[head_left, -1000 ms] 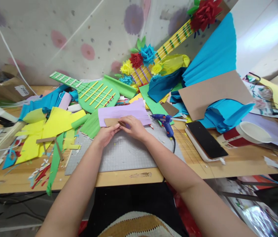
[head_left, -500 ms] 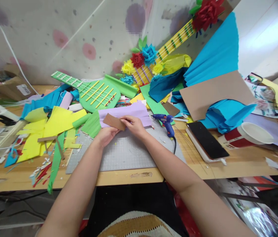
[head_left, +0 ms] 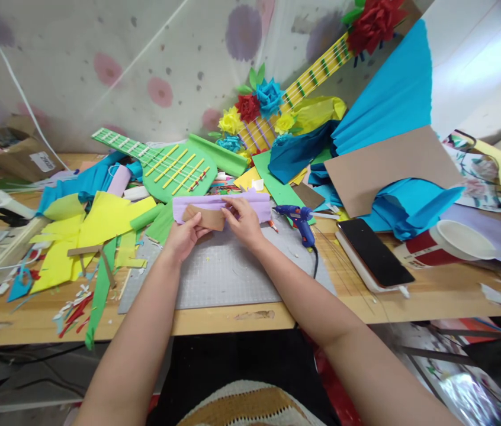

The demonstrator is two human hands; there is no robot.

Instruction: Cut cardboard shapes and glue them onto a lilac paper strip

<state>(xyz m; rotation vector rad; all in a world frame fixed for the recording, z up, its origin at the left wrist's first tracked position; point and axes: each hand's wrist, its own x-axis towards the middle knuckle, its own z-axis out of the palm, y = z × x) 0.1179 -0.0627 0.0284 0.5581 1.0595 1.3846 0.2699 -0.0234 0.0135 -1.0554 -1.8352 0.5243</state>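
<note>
Between my two hands is a small brown piece of cardboard. My left hand pinches its left part, thumb on top. At its right end the fingers of my right hand are closed on the edge. Behind the cardboard lies a strip of purple crepe paper, partly covered by my right hand. Below both hands is a grey cutting mat. A blue hot glue gun rests to the right of my right hand, its nozzle pointing left.
A green paper guitar lies behind the hands. Yellow crepe paper and scraps spread to the left. At the right are a phone, a paper cup, a larger cardboard sheet and blue crepe paper.
The cardboard has tilted and bent slightly between my hands. My left hand has shifted a little left, its thumb now over the cardboard. The purple paper's near edge looks straighter.
</note>
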